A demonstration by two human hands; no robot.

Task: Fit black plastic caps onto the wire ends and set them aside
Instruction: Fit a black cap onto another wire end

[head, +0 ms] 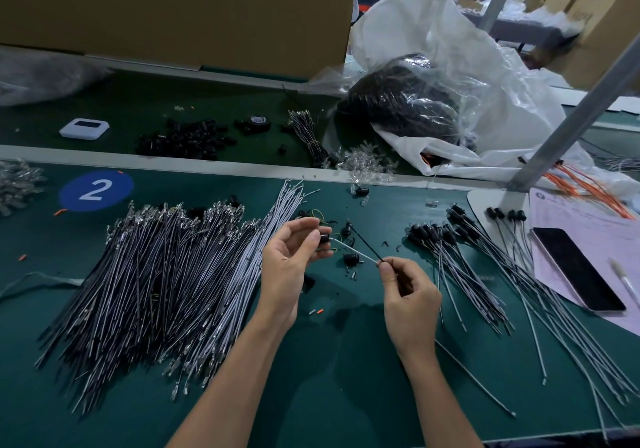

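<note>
Even, cool overhead light, moderately bright. Soft shadows under the hands [287, 260] on the desk [346, 395]. Glare on the plastic bag [433, 31] far right. Wide-angle bending at edges; far background soft.

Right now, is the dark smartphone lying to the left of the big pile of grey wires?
No, the dark smartphone lies far right on pink paper.

- Far to the left of your left hand [289, 257], you can read a white "2" on the blue round sticker [96, 190] on the green table [329, 395].
- The print on the pink paper [571, 219], right of your right hand [410, 303], is too small to read.
</note>
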